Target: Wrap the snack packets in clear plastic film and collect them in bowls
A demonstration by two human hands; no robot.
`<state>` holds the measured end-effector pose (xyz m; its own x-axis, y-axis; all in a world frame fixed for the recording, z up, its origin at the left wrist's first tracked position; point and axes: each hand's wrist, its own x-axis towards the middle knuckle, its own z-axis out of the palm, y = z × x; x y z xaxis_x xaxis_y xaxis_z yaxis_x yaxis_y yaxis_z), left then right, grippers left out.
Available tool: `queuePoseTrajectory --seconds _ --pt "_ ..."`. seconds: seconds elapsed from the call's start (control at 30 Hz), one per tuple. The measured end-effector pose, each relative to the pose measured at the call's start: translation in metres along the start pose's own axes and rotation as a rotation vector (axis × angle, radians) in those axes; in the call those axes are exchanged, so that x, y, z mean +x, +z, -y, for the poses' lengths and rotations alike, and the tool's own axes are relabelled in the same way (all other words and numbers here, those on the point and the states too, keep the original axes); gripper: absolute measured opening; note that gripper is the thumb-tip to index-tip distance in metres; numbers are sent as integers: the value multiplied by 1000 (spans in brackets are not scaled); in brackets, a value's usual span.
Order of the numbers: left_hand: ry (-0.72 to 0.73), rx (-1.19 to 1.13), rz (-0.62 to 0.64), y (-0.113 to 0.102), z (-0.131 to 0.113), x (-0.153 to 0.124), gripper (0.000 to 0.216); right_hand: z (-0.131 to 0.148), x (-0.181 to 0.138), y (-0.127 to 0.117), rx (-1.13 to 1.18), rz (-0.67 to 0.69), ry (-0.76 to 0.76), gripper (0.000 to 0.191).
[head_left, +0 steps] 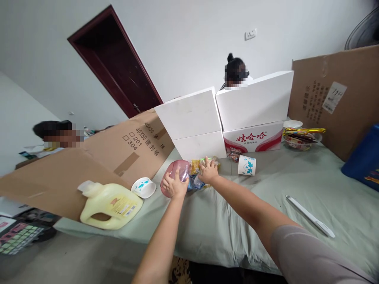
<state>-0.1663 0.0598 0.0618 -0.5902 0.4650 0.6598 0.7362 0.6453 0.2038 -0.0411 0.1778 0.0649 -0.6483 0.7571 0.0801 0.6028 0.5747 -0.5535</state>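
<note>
My left hand point(177, 184) grips a pink translucent ribbed bowl point(181, 167), which is tipped on its side with its opening towards the right. Fingers are spread across the bowl's outside. At the bowl's mouth lies a small heap of wrapped snacks point(194, 167) in yellow, blue and clear packets. Over the heap rests my right hand point(209, 172), fingers apart and touching the packets; none is plainly held. Just right of it, more wrapped snacks point(233, 154) sit by a white paper cup point(246, 165) with blue leaves, lying on its side.
Left are a pale yellow detergent jug point(118, 205) and a tilted paper cup point(143, 187). White boxes point(192, 122) and cardboard point(139, 150) wall the back. On the right are a snack bowl point(302, 142), a white utility knife point(309, 215) and a blue container point(363, 161). Two people sit beyond.
</note>
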Motion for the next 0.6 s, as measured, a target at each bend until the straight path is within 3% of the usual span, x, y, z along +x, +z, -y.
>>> queuePoseTrajectory --seconds 0.27,0.43,0.5,0.6 --pt "-138 -143 -214 -18 36 6 64 -29 2 -12 -6 47 61 73" --pt "-246 -178 -299 -47 57 -9 63 -35 -12 -11 40 0 0 85" --pt "-330 -278 -319 -61 63 -17 67 -40 -16 -13 71 -15 -26 91" --pt "-570 -629 -315 -80 73 -30 66 -52 -22 -18 75 -9 -16 93"
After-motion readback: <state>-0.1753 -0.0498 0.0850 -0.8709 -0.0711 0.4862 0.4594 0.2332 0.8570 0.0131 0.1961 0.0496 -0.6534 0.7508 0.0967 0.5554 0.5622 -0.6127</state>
